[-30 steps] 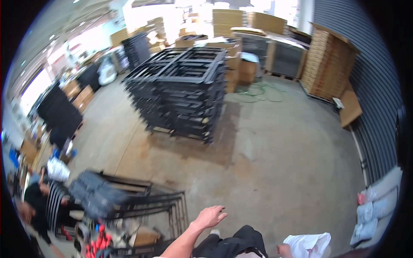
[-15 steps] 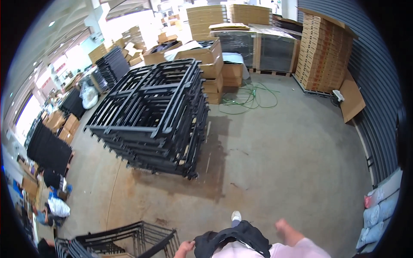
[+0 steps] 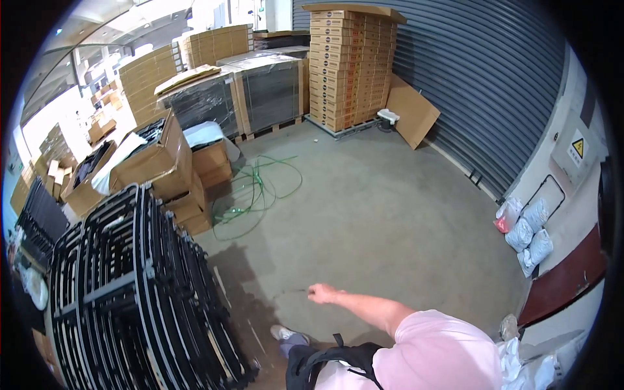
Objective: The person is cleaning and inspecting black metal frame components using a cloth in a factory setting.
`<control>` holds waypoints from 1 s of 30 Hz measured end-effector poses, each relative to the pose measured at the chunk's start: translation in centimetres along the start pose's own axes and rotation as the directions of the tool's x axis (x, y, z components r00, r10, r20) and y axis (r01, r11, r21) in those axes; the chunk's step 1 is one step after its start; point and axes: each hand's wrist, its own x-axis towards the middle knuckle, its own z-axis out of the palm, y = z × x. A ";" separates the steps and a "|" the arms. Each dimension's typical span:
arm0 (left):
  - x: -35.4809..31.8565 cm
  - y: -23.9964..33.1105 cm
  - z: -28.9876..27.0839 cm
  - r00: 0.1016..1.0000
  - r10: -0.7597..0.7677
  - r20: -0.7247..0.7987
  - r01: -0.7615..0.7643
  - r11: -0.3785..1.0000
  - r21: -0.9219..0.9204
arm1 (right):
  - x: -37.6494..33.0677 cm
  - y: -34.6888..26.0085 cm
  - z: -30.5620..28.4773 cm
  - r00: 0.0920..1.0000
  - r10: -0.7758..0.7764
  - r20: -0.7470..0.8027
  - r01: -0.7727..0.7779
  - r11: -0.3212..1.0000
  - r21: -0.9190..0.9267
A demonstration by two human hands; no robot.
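Observation:
My right hand (image 3: 320,294) reaches forward over the concrete floor at the end of a bare forearm and pink sleeve. Its fingers look loosely curled, and I see nothing in them. My left hand is out of view. Black cloth with straps (image 3: 335,361) hangs at my waist, above one light shoe (image 3: 281,333). Closest to me on the left rises a tall stack of black metal frames (image 3: 123,286), apart from my hand.
Green strapping (image 3: 260,195) lies loosely coiled on the floor beside open cardboard boxes (image 3: 156,159). Stacked flat cartons (image 3: 351,71) stand before a grey roller shutter (image 3: 474,84). White sacks (image 3: 530,231) lean along the right wall, near a dark red panel (image 3: 562,279).
My view has swung right, so the frame stack has shifted left and the right wall shows more. My left hand and the nearer frames have left the picture. My right arm now reaches across leftward.

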 end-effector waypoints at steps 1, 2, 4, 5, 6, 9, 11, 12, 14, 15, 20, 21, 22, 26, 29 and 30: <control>1.9 1.2 -3.6 1.000 0.017 -0.005 -0.017 1.000 -0.013 | 2.3 -0.7 -0.6 1.000 0.008 -0.019 -0.008 1.000 -0.004; 3.2 1.8 -6.2 1.000 0.021 -0.006 -0.021 0.999 -0.033 | 4.4 -1.0 -0.7 0.999 0.048 -0.004 -0.048 0.997 -0.067; 2.6 -0.1 -8.9 0.996 -0.075 -0.042 0.068 0.988 -0.140 | 8.3 -5.4 -1.4 0.990 0.121 0.071 -0.108 0.980 -0.164; 1.5 -1.8 -10.1 0.986 -0.150 -0.077 0.131 0.969 -0.210 | 10.1 -8.3 -2.6 0.982 0.160 0.101 -0.138 0.971 -0.192; 1.3 -2.4 -11.6 0.975 -0.194 -0.105 0.160 0.950 -0.269 | 12.7 -7.5 -5.2 0.993 0.118 -0.005 -0.117 0.983 -0.140; -1.4 -4.3 -13.1 0.890 -0.418 -0.182 0.286 0.823 -0.491 | 20.8 -13.0 -12.6 0.986 0.076 -0.150 -0.070 0.997 0.042; -0.7 -3.8 -14.7 0.830 -0.515 -0.212 0.304 0.737 -0.603 | 28.7 -21.9 -17.0 0.951 -0.162 -0.263 0.149 0.986 -0.067; 0.0 -3.4 -15.3 0.810 -0.546 -0.213 0.304 0.702 -0.644 | 32.9 -25.5 -18.2 0.873 -0.338 -0.352 0.296 0.940 -0.171; 1.5 -2.0 -16.2 0.763 -0.613 -0.203 0.307 0.621 -0.721 | 40.5 -36.5 -21.0 0.742 -0.551 -0.383 0.491 0.835 -0.251; 2.6 -1.2 -16.9 0.737 -0.646 -0.199 0.305 0.581 -0.755 | 43.7 -42.4 -22.0 0.577 -0.715 -0.395 0.689 0.686 -0.234; 11.3 3.6 -23.8 0.637 -0.751 -0.174 0.254 0.418 -0.872 | 58.6 -70.2 -26.8 0.377 -0.882 -0.284 0.805 0.463 -0.370; 13.1 4.8 -25.3 0.613 -0.774 -0.161 0.243 0.379 -0.893 | 61.2 -74.8 -27.0 0.381 -0.893 -0.239 0.793 0.448 -0.412; 15.3 5.9 -27.2 0.588 -0.795 -0.151 0.227 0.341 -0.912 | 64.0 -78.8 -27.1 0.363 -0.907 -0.216 0.813 0.421 -0.402; 23.2 10.9 -33.2 0.494 -0.866 -0.073 0.160 0.174 -0.972 | 75.0 -93.3 -27.7 0.463 -0.881 -0.098 0.751 0.448 -0.485; 25.3 16.2 -34.6 0.436 -0.899 0.043 0.142 0.022 -0.990 | 82.2 -101.0 -27.0 0.439 -0.898 -0.036 0.759 0.392 -0.520; 25.7 17.7 -34.8 0.410 -0.909 0.076 0.128 -0.025 -0.991 | 83.9 -102.7 -26.4 0.460 -0.888 0.006 0.748 0.383 -0.543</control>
